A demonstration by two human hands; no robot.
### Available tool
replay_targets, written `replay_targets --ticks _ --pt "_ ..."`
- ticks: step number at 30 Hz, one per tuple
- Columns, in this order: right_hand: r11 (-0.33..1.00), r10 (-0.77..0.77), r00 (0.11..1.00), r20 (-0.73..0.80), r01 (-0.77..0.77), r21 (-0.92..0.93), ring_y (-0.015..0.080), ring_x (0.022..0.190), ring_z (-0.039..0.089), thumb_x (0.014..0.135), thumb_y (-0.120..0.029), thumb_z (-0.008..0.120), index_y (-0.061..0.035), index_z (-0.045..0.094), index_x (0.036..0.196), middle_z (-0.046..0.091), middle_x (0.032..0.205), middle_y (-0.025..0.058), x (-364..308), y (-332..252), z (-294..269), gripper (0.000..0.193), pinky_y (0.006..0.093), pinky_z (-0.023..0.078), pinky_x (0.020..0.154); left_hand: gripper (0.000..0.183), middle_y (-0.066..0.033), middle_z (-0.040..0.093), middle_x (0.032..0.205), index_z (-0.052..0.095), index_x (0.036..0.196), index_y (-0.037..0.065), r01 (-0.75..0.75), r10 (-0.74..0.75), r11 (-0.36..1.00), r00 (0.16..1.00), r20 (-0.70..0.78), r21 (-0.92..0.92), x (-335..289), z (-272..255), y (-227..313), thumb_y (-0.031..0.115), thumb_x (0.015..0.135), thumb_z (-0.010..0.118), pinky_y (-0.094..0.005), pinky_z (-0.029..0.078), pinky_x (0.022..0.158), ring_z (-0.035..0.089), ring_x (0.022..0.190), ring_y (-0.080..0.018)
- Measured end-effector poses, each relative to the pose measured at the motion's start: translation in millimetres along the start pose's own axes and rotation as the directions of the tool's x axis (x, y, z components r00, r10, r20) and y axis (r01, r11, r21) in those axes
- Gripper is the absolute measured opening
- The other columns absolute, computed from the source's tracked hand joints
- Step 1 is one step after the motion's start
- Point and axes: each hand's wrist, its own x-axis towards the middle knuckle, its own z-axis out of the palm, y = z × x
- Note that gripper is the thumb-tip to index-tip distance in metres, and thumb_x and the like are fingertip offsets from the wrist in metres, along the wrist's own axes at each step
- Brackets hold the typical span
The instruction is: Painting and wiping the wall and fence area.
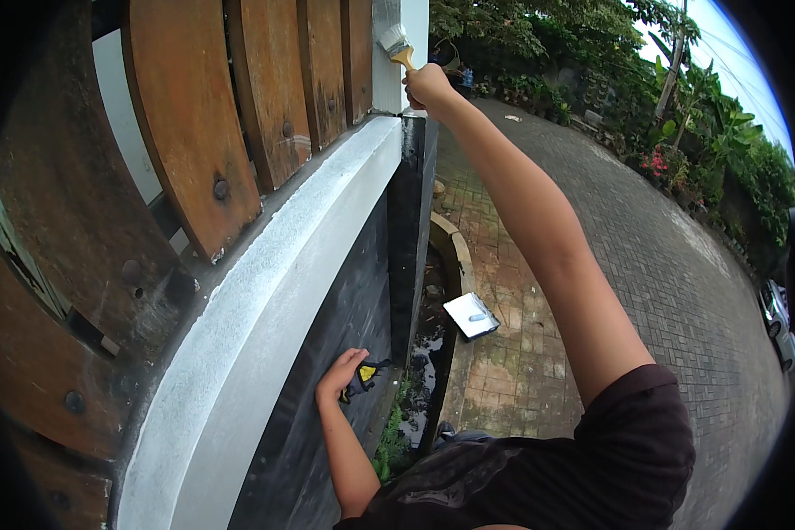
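Observation:
My right hand (428, 88), arm stretched far up, is closed around the yellowish handle of a paintbrush (397, 44). White paint covers its bristles, which lie against the pale post (386, 84) at the end of the wooden slats. Lower down, my left hand (338, 377) is beside the dark wall (331, 327), its visible fingers stretched out loosely. Just behind it shows a black and yellow thing (365, 375) with straps, whose kind I cannot make out. Between the hands runs a white-painted ledge (265, 256), with an uneven paint edge along the slats.
Brown wooden slats (181, 115) fill the left side. Below the wall runs a wet drainage ditch (426, 353) with a curb. On the paving stands a white tray (470, 315) with a small greyish thing in it. A parked car (777, 322) and plants (671, 163) line the far right.

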Motion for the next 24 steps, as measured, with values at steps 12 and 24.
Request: replay_targets --ticks 12,24 --pt "0.277 -0.340 0.881 0.330 0.429 -0.860 0.0265 0.062 0.060 0.082 -0.025 0.064 0.0036 0.067 0.078 0.063 0.069 0.0162 -30.4 -112.2 -65.8 0.029 0.0371 0.048 0.058 0.033 -0.0008 0.060 0.099 0.059 0.107 0.002 -0.010 0.010 1.000 1.000 -0.026 -0.012 -7.9 1.5 4.5 0.032 0.095 0.051 -0.0202 0.035 0.089 0.051 0.098 -0.0084" --pt "-0.023 0.037 0.810 0.585 0.586 -0.810 0.0179 0.055 0.059 0.072 -0.031 0.074 -0.0020 0.070 0.073 0.065 0.064 0.0083 58.5 -145.2 -10.2 0.029 0.0317 0.046 0.049 0.035 -0.0014 0.058 0.101 0.057 0.107 0.001 -0.022 0.022 1.000 1.000 -0.020 -0.008 -0.8 4.1 6.0 0.034 0.095 0.050 -0.0206 0.034 0.091 0.048 0.100 -0.0084"
